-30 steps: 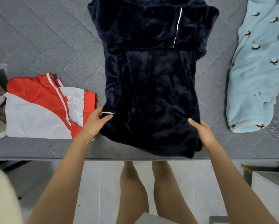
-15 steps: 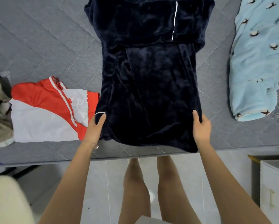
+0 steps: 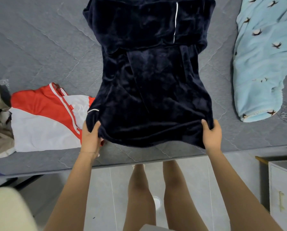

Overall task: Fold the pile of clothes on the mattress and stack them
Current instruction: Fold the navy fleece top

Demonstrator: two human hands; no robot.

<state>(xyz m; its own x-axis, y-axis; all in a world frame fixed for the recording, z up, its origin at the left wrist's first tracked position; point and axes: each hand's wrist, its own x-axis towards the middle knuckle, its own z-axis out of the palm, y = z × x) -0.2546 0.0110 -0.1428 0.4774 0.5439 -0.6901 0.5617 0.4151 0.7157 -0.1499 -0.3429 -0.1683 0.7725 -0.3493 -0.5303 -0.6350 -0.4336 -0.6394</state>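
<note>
A dark navy plush garment with thin white piping (image 3: 147,80) lies spread on the grey quilted mattress (image 3: 39,47), its long axis running straight away from the person, the near hem close to the mattress edge and the far end passing out of the top of the view. The left hand (image 3: 90,139) grips the near left corner of that hem with thumb over the cloth, and the right hand (image 3: 211,135) clutches the near right corner in curled fingers; both sit level with each other, so neither is the nearer. The hem between them is lifted slightly. The whole garment lies forward of the hands, so the fold most likely carries the hem away from the body, along that axis. A folded red and white garment (image 3: 44,127) rests just beside the left hand, and a light blue patterned fleece (image 3: 259,64) lies well apart to the right
</note>
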